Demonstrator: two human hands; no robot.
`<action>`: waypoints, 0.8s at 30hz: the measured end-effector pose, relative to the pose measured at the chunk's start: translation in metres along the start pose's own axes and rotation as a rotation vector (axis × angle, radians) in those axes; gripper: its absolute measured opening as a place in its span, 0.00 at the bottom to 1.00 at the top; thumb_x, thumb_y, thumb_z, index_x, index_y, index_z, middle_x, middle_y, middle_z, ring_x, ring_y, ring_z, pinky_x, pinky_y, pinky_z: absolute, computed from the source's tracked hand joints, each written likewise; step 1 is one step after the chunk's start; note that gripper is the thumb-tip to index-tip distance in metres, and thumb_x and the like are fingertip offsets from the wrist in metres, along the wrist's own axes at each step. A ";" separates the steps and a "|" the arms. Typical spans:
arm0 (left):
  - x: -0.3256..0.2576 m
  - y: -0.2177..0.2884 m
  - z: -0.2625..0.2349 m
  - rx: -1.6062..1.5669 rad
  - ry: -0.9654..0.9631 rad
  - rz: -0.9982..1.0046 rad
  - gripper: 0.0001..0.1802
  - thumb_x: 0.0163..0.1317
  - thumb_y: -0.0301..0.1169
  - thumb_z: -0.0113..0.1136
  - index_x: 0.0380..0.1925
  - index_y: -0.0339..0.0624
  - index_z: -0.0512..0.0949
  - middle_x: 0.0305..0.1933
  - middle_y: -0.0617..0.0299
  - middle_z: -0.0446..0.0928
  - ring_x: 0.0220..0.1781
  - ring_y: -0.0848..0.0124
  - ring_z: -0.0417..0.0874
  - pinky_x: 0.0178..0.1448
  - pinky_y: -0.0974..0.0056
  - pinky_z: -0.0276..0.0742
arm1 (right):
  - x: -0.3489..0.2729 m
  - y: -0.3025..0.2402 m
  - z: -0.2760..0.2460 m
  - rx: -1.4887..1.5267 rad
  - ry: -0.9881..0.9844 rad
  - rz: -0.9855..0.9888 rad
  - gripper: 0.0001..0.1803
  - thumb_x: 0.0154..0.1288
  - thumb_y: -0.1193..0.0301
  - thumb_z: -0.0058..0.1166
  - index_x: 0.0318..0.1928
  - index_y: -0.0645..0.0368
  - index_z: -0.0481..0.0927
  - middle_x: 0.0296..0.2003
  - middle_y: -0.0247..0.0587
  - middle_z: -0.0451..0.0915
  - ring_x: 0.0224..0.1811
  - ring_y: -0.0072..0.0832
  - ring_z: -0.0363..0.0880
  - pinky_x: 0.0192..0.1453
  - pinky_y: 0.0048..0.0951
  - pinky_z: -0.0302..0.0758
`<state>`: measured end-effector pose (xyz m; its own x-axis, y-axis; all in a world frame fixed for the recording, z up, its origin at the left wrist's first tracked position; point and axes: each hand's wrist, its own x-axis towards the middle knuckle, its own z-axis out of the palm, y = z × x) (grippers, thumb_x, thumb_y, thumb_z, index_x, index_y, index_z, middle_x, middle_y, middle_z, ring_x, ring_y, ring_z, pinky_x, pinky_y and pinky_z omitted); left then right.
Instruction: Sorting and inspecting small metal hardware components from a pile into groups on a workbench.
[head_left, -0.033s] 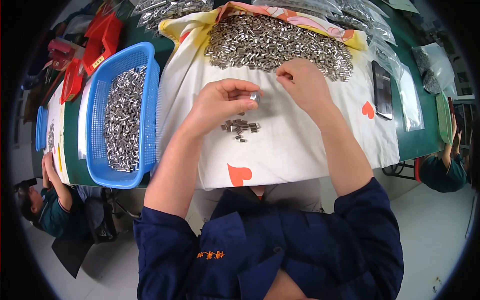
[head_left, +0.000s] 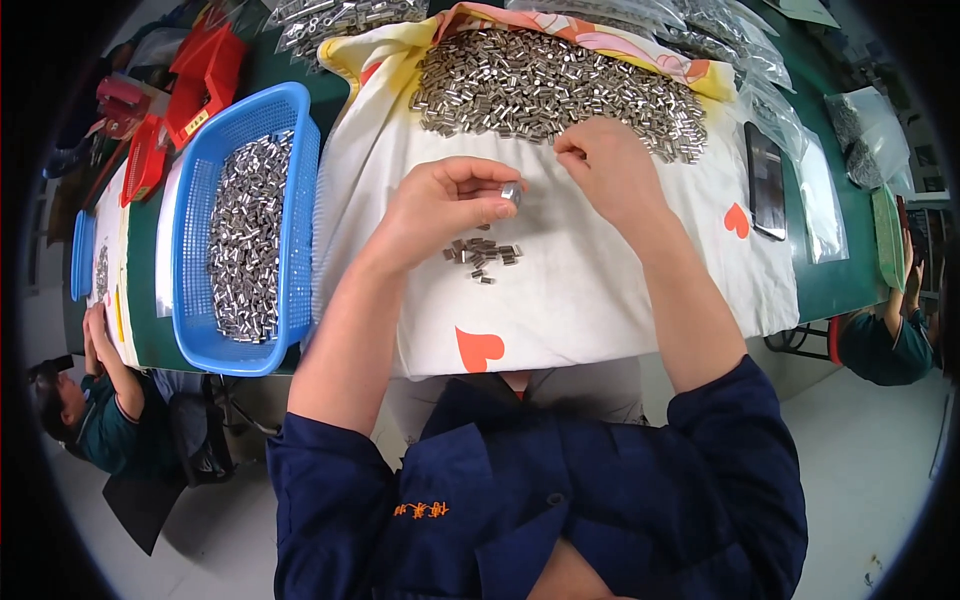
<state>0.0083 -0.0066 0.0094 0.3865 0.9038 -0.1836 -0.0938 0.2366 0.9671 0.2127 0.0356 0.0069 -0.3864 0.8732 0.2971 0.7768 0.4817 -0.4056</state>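
Note:
My left hand (head_left: 445, 200) is closed, thumb against fingers, on a small shiny metal cylinder (head_left: 511, 193) above the white cloth. Below it lies a small loose group of short metal cylinders (head_left: 483, 254). At the near edge of a wide heap of similar metal cylinders (head_left: 540, 85), my right hand (head_left: 615, 170) is pinched closed. Whatever its fingertips hold, if anything, is too small to make out. The heap rests on the white cloth (head_left: 600, 300) with red hearts, whose coloured far edge is folded up behind the heap.
A blue plastic basket (head_left: 302, 200) with many metal cylinders stands to the left, red bins (head_left: 205, 75) beyond it. On the right lies a black phone (head_left: 766, 180) beside clear plastic bags (head_left: 820, 190). Bags of metal parts (head_left: 720, 40) line the back. Other people sit at both sides.

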 end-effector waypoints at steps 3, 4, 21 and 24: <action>0.000 0.000 0.000 0.001 -0.005 0.015 0.13 0.50 0.20 0.59 0.38 0.34 0.75 0.35 0.63 0.77 0.36 0.79 0.78 0.41 0.75 0.73 | -0.003 0.000 -0.001 -0.024 -0.033 0.033 0.04 0.49 0.73 0.53 0.26 0.58 0.78 0.27 0.41 0.75 0.34 0.38 0.72 0.43 0.36 0.68; 0.000 0.002 0.000 0.002 0.003 0.005 0.14 0.50 0.20 0.59 0.39 0.34 0.75 0.36 0.63 0.77 0.36 0.78 0.78 0.41 0.75 0.73 | -0.003 -0.001 -0.001 -0.024 -0.034 0.034 0.04 0.49 0.73 0.53 0.26 0.58 0.78 0.27 0.41 0.75 0.34 0.38 0.72 0.43 0.36 0.68; 0.003 -0.007 -0.002 -0.117 0.087 0.050 0.15 0.50 0.21 0.60 0.40 0.32 0.73 0.36 0.58 0.77 0.36 0.75 0.78 0.43 0.73 0.74 | -0.014 -0.043 -0.001 0.372 0.075 -0.077 0.04 0.45 0.78 0.55 0.25 0.61 0.76 0.25 0.35 0.77 0.28 0.28 0.74 0.34 0.26 0.70; 0.002 -0.005 0.000 -0.050 0.153 0.065 0.15 0.50 0.21 0.60 0.40 0.31 0.74 0.35 0.59 0.77 0.36 0.76 0.78 0.42 0.74 0.74 | -0.013 -0.046 0.005 0.351 0.181 -0.143 0.03 0.43 0.77 0.54 0.22 0.59 0.74 0.22 0.38 0.75 0.27 0.35 0.73 0.33 0.32 0.70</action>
<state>0.0090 -0.0060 0.0039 0.2341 0.9606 -0.1498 -0.1609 0.1902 0.9685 0.1795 0.0025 0.0178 -0.3599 0.7837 0.5063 0.4930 0.6205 -0.6099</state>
